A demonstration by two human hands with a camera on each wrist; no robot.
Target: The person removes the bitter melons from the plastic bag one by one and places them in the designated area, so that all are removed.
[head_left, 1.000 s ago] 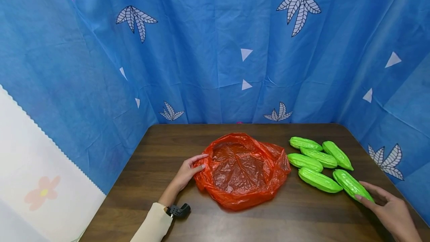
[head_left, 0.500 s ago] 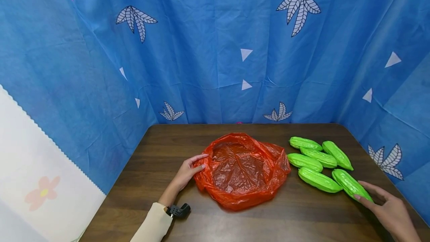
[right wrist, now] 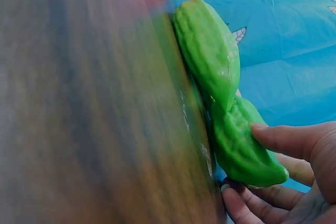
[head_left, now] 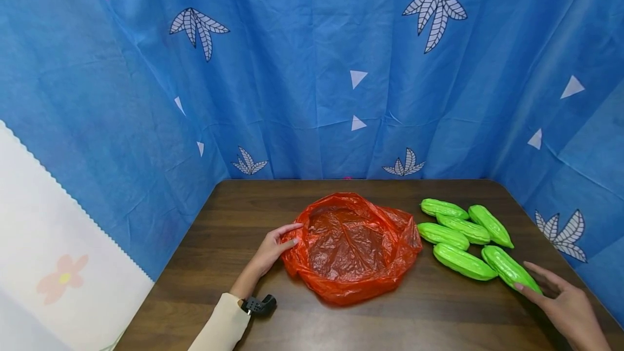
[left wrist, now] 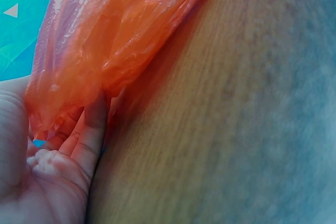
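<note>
A red plastic bag point(head_left: 351, 288) lies on the table with its mouth spread wide. My left hand point(head_left: 269, 251) holds the bag's left rim, thumb on one side and fingers on the other; the left wrist view shows the thin film point(left wrist: 94, 40) between them. At the right, my right hand point(head_left: 565, 299) has its thumb and fingers on either side of the near end of a green bitter melon point(head_left: 509, 268). In the right wrist view the thumb touches this bitter melon point(right wrist: 239, 142) and some fingers are partly hidden behind it. Its far end meets another bitter melon point(head_left: 463, 261).
Several more bitter melons point(head_left: 463, 228) lie grouped right of the bag on the brown wooden table point(head_left: 234, 205). A blue patterned curtain point(head_left: 331, 96) rises around the table's back and sides. A black band with a small device point(head_left: 260, 305) sits on my left wrist.
The bitter melon by my right hand shifts very slightly left. My right fingers then move a little away from its side while the thumb stays on it. The left hand and bag stay put.
</note>
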